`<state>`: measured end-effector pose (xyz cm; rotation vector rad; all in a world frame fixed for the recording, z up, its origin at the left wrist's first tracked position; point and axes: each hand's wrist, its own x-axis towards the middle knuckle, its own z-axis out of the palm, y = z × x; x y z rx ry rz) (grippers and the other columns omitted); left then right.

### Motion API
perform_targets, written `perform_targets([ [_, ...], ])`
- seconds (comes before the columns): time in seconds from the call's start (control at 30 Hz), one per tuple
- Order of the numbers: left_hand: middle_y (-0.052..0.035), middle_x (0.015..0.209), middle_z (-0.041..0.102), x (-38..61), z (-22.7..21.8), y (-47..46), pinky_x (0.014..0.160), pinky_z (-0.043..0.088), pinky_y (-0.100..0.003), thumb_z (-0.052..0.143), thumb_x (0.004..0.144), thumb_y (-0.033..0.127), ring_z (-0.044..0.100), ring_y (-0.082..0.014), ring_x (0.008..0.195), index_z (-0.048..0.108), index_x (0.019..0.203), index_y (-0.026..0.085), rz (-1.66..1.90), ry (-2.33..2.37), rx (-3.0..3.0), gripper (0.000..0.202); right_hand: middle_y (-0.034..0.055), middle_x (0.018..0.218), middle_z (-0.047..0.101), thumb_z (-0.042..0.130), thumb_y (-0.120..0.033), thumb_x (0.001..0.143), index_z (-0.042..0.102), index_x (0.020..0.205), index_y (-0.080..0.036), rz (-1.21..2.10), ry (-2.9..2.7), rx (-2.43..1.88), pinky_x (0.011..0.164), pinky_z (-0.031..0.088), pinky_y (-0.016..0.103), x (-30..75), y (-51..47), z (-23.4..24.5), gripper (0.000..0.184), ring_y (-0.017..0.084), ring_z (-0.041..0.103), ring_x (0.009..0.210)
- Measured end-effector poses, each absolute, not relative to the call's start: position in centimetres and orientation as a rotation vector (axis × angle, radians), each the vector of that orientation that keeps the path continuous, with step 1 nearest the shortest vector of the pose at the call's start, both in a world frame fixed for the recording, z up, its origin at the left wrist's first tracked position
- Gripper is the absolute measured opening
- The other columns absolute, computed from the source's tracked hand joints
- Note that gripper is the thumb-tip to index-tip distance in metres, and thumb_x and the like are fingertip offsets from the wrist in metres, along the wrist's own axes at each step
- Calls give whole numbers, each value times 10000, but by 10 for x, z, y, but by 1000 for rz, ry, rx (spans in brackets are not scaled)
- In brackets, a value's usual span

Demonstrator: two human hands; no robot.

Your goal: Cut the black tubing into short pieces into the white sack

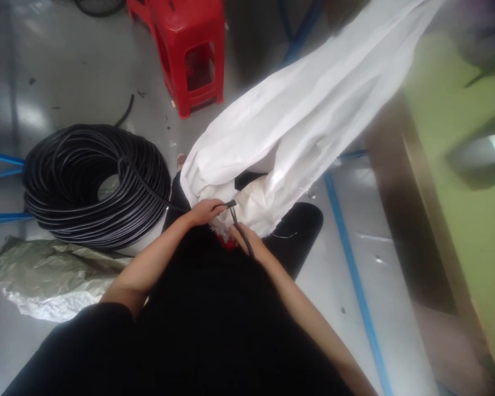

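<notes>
My left hand (204, 212) is closed on the end of a thin black cable (226, 205) that runs back to a big coil of black cable (94, 184) on the floor at my left. My right hand (247, 240) is closed round a dark tool (241, 231), probably scissors or cutters, whose tip sits right at the cable end. Something red (227, 242) shows between my hands. A large white woven sack (297, 121) hangs open just above both hands and stretches up to the right.
A red plastic stool (192, 49) stands on the grey floor ahead. A crumpled silver-grey plastic sheet (45, 275) lies at my lower left. Blue tape lines (350, 264) cross the floor. A green-topped table (466, 192) borders the right side.
</notes>
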<state>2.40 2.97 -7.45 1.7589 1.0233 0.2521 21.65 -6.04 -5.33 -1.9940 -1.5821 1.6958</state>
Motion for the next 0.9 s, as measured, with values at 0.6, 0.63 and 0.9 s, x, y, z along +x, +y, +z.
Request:
perform_targets([
  [0.6,-16,805,618,23,-79,27,686,434,-266,533,839,374,561,-153,722,567,925,168,199,969,1792,226,50,785,667,336,-583,920,592,942,-235,1479,-1826,-2133,679,436,301,210,-62,-61,433,229,626,759],
  [0.63,-23,822,629,22,-79,27,701,436,-269,519,849,385,569,-159,742,591,927,171,184,983,1824,239,46,772,662,332,-585,919,591,923,-233,1464,-1799,-2143,675,438,299,211,-62,-62,437,226,623,751],
  [0.9,-26,872,685,16,-81,24,700,428,-235,443,899,393,600,-158,777,672,997,188,102,944,1888,322,42,800,658,323,-578,918,556,962,-224,1582,-1687,-2057,681,450,293,213,-59,-70,425,200,609,737],
])
